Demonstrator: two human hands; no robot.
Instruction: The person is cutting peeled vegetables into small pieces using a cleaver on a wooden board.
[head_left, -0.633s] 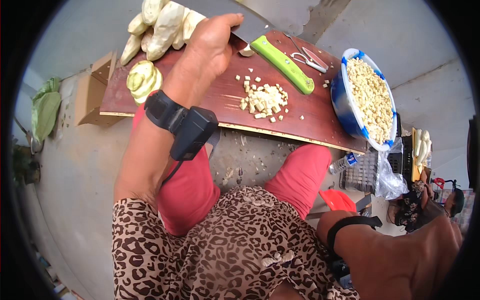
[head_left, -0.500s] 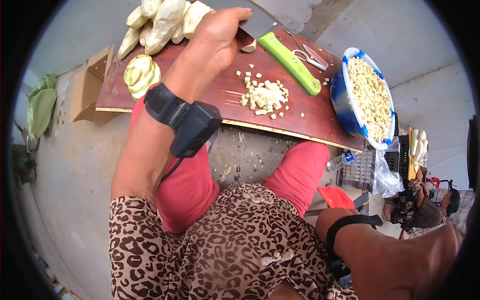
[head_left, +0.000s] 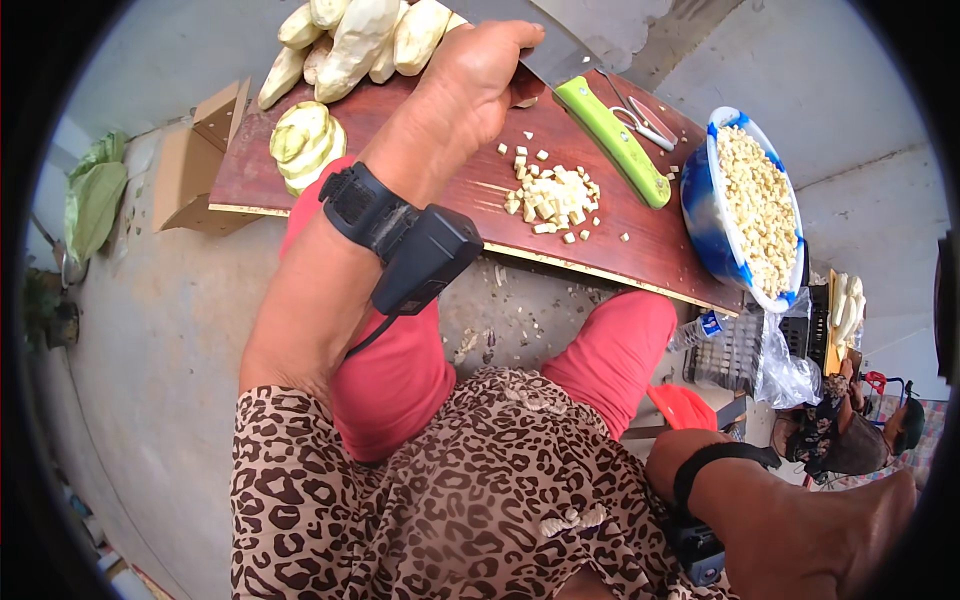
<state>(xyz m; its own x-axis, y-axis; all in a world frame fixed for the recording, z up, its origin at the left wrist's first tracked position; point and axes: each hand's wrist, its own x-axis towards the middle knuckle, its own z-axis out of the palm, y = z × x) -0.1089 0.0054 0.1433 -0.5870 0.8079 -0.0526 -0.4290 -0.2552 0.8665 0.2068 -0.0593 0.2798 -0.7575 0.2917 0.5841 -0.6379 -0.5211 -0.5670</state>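
My left hand [head_left: 485, 70] is at the board's far side, fingers closed on the blade of a large green-handled knife [head_left: 612, 140]. Near it lie peeled pale tubers [head_left: 350, 50]. Round slices [head_left: 305, 145] are stacked on the left of the wooden board [head_left: 420, 210], and small pale cubes [head_left: 555, 200] are heaped in its middle. My right hand [head_left: 850, 530] is low at the right, away from the board, its fingers hidden.
A blue-and-white bowl of cubes [head_left: 760, 205] stands at right beside scissors [head_left: 640, 130]. Beyond are black crates [head_left: 730, 355], a plastic bottle [head_left: 692, 330] and another person [head_left: 850, 430] with more tubers. A cardboard box [head_left: 190, 170] is at left.
The view has shifted slightly, so the board and bowl appear further right. My left hand appears further right too, still on the knife. My right hand remains low at the right.
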